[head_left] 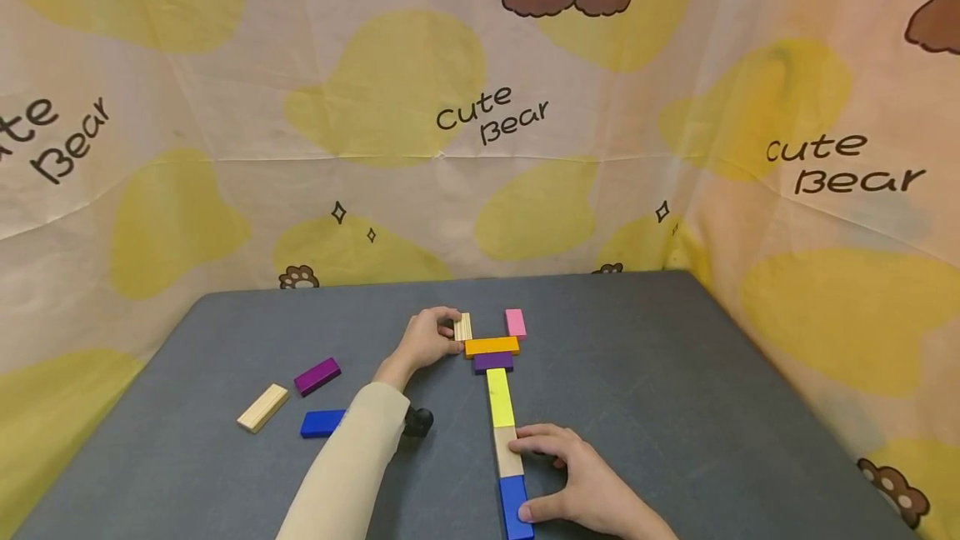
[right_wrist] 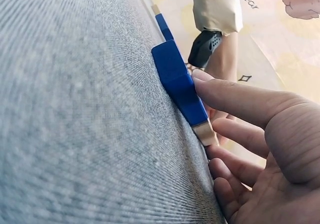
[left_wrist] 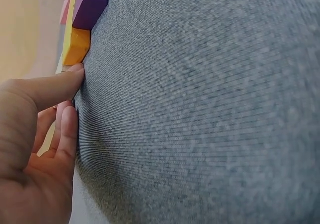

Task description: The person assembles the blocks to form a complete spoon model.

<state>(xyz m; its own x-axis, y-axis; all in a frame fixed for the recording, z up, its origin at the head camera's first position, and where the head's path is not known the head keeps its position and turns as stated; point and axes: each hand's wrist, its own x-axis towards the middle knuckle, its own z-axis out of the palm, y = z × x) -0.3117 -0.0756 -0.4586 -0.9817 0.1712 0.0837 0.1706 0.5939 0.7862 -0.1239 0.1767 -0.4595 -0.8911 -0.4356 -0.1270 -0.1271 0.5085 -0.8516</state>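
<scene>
In the head view, my left hand has its thumb and fingers at the two ends of a plain wooden block. This block lies by the left end of an orange block; in the left wrist view it is mostly hidden. A pink block sits at the orange block's right end. Below come a dark purple block, a yellow block, a second wooden block and a blue block in line. My right hand spans the last two, thumb touching the blue, a fingertip on the wooden one.
On the left of the grey table lie a loose wooden block, a purple block and another blue block, partly behind the left sleeve. A patterned cloth hangs behind the table.
</scene>
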